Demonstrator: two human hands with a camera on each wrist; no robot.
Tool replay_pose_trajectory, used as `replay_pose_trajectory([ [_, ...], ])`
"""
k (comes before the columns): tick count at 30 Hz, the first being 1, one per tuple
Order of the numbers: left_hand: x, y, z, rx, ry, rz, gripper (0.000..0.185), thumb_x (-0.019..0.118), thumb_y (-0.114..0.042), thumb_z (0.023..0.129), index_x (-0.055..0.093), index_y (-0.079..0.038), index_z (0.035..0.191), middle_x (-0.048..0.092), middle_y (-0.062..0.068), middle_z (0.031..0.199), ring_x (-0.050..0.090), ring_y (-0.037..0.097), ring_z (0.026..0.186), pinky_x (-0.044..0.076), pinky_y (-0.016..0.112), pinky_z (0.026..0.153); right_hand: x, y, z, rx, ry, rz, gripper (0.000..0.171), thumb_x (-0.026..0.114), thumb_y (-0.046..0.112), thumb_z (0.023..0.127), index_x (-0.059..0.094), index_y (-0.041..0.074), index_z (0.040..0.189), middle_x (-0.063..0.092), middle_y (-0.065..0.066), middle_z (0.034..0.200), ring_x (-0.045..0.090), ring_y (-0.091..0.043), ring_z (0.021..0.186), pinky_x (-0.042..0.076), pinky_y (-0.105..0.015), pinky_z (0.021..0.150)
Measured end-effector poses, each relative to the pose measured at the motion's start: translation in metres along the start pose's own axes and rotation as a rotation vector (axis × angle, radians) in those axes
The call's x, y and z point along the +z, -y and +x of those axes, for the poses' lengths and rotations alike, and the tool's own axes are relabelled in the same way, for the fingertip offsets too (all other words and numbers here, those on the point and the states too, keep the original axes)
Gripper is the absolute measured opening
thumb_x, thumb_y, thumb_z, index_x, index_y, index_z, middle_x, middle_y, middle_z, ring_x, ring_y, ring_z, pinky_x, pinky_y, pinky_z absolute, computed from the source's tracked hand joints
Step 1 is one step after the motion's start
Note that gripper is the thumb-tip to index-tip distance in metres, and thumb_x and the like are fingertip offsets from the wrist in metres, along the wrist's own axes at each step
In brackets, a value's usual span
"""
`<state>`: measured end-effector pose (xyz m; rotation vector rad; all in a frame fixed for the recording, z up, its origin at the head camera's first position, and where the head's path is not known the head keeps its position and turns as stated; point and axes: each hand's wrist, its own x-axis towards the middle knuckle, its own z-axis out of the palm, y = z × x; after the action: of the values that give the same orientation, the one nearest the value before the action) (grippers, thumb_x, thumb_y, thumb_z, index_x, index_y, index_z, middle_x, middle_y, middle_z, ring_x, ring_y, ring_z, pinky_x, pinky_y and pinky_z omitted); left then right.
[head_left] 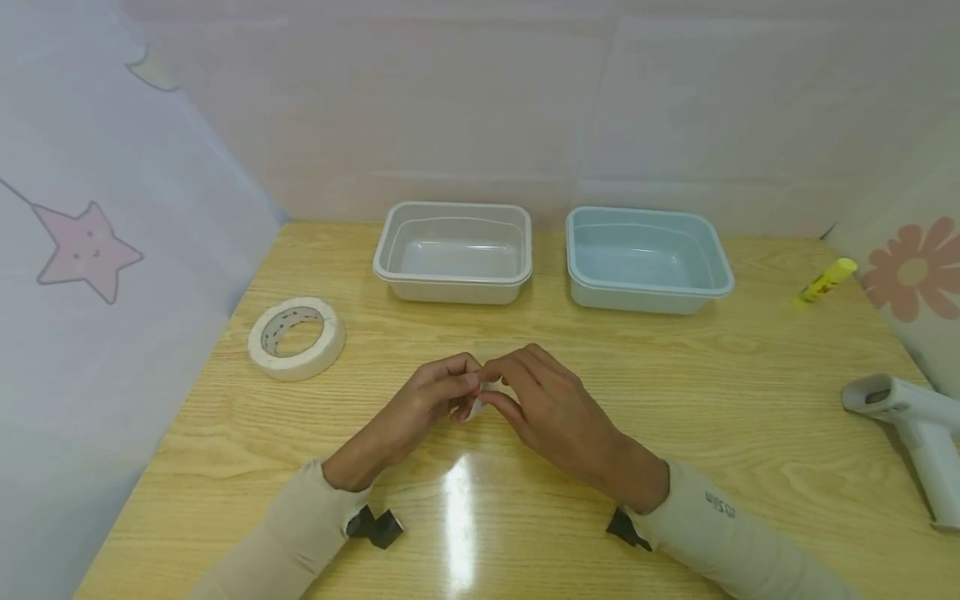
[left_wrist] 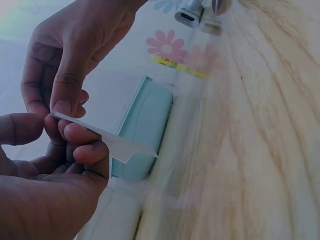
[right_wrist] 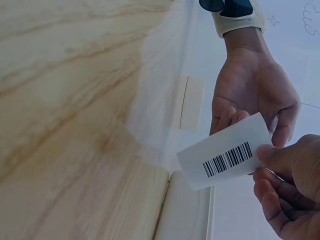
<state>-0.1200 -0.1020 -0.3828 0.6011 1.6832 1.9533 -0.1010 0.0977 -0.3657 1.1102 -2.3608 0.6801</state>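
A small white paper label printed with a barcode (right_wrist: 220, 142) is held between both hands, near the middle of the table. My right hand (head_left: 558, 408) pinches one end of it between thumb and fingers. At that same end, my left hand (head_left: 420, 408) holds the label with its thumb and curled fingers, some lying behind the paper. The left wrist view shows the label (left_wrist: 125, 147) nearly edge-on, its free end sticking out past the left fingers. In the head view the hands cover most of it.
A masking tape roll (head_left: 322, 354) lies at the left. Behind the hands stand a whitish plastic tub (head_left: 457, 292) and a light blue tub (head_left: 637, 300). Toward the right are a yellow glue stick (head_left: 825, 282) and a white handheld scanner (head_left: 930, 458). Cloth walls border the table.
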Motion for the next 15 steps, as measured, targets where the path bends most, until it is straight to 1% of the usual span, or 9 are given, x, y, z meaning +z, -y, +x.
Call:
replay_pose_trajectory([
  [5, 0.0007, -0.0011, 0.0002, 0.010, -0.002, 0.030, 0.029, 0.045, -0.019, 0.098, 0.045, 0.008, 0.087, 0.039, 0.016, 0.071, 0.038, 0.027, 0.064, 0.035, 0.034, 0.062, -0.0006, -0.0008, 0.0002, -0.009, -0.008, 0.007, 0.025, 0.069, 0.019, 0.085, 0.059, 0.008, 0.105, 0.059, 0.001, 0.103, 0.052, -0.011, 0.092, 0.045, -0.021, 0.079],
  [8, 0.0011, -0.0007, 0.0004, 0.019, -0.014, 0.028, 0.027, 0.046, -0.017, 0.097, 0.045, 0.008, 0.087, 0.038, 0.016, 0.072, 0.036, 0.028, 0.064, 0.034, 0.033, 0.061, -0.0006, -0.0007, -0.0002, -0.014, -0.011, 0.014, 0.024, 0.069, 0.017, 0.085, 0.059, 0.008, 0.104, 0.059, 0.001, 0.104, 0.053, -0.011, 0.093, 0.046, -0.021, 0.079],
  [12, 0.0006, 0.0009, 0.0010, 0.027, -0.022, -0.018, 0.023, 0.045, -0.014, 0.097, 0.046, 0.006, 0.086, 0.037, 0.015, 0.071, 0.036, 0.026, 0.064, 0.035, 0.031, 0.061, -0.0004, -0.0002, -0.0001, -0.018, -0.020, 0.013, 0.023, 0.069, 0.017, 0.084, 0.060, 0.008, 0.104, 0.059, 0.002, 0.103, 0.053, -0.011, 0.092, 0.045, -0.020, 0.077],
  [15, 0.0001, 0.0017, 0.0012, 0.027, -0.018, -0.059, 0.021, 0.043, -0.012, 0.096, 0.046, 0.005, 0.085, 0.037, 0.013, 0.070, 0.036, 0.023, 0.063, 0.035, 0.030, 0.062, -0.0006, 0.0000, 0.0003, -0.021, -0.020, 0.011, 0.023, 0.069, 0.017, 0.085, 0.060, 0.009, 0.104, 0.058, 0.002, 0.103, 0.052, -0.011, 0.092, 0.045, -0.021, 0.078],
])
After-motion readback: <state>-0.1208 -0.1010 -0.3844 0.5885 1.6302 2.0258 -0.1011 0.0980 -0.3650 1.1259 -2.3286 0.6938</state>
